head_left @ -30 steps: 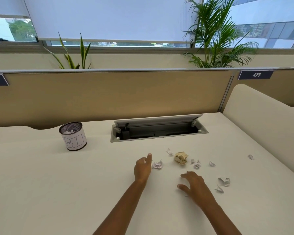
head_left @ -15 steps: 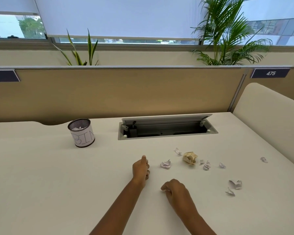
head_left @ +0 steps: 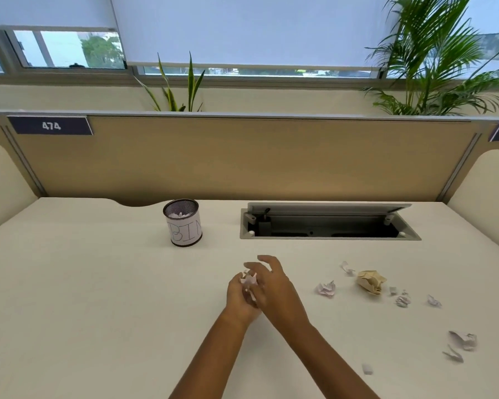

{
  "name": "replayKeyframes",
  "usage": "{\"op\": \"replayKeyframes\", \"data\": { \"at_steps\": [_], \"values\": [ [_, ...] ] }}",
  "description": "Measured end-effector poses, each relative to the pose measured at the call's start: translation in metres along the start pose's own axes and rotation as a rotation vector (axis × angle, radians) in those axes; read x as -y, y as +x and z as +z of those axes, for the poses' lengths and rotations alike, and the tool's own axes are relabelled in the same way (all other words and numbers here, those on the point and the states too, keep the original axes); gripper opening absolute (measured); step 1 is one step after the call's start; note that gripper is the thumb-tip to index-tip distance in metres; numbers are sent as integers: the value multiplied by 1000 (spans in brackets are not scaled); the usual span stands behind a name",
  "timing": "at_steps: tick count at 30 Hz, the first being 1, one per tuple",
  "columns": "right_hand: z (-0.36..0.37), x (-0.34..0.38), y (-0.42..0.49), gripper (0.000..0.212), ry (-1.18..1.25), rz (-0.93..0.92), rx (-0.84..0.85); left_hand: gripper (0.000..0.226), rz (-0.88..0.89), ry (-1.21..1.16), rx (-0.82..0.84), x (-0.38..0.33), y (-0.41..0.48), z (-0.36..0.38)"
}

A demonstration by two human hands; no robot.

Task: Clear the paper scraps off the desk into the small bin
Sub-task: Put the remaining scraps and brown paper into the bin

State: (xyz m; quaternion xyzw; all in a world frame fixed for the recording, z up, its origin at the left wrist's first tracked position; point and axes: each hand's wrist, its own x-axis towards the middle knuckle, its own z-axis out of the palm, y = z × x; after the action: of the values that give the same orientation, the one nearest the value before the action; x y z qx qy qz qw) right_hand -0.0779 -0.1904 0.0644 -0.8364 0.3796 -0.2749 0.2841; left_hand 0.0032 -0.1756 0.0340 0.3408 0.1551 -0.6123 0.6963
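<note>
Since half a second ago the two hands have come together: the right hand [head_left: 274, 286], which was curled on the desk to the right, now lies against the left hand [head_left: 241, 298] near the middle of the desk [head_left: 98, 312], and the view has swung left so the bin sits closer to centre. Between the hands is a small pale scrap [head_left: 249, 281]; the left fingers are cupped around it, while the right fingers are spread loosely over it, and I cannot tell which hand truly bears it.

The small bin [head_left: 182, 223], a mesh cup with a paper label, stands upright at the far side, to the left of the open cable tray [head_left: 329, 223], well apart from the hands. White paper already shows inside its rim, so part of the job looks done. Much is left: a white crumple [head_left: 325, 289] and a larger tan ball [head_left: 370, 281] lie to the right, a thin scrap [head_left: 346, 267] just beyond them, small bits [head_left: 401, 299] and another scrap [head_left: 434, 300] farther right, and a bigger white wad [head_left: 463, 339] with slivers beside it near the right edge.

How full the bin is cannot be judged from this angle. The frame's right edge cuts off a scrap there, so more may lie outside the view. The held scrap is blurred and partly covered by fingers.
</note>
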Motion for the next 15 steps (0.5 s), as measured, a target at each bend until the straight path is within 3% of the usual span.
{"op": "replayKeyframes", "data": {
  "at_steps": [4,8,11,15],
  "values": [
    [18,-6,1,32,-51,-107,-125,29,92,-93,-27,-41,0,0],
    [44,-30,-3,42,-104,20,51,35,295,-1,-71,-94,-3,19],
    [62,-41,-11,45,-289,46,145,37,410,47,-69,-135,-3,40],
    [70,-41,-19,45,-446,-26,0,40,513,19,-74,-184,2,65]
  ]
}}
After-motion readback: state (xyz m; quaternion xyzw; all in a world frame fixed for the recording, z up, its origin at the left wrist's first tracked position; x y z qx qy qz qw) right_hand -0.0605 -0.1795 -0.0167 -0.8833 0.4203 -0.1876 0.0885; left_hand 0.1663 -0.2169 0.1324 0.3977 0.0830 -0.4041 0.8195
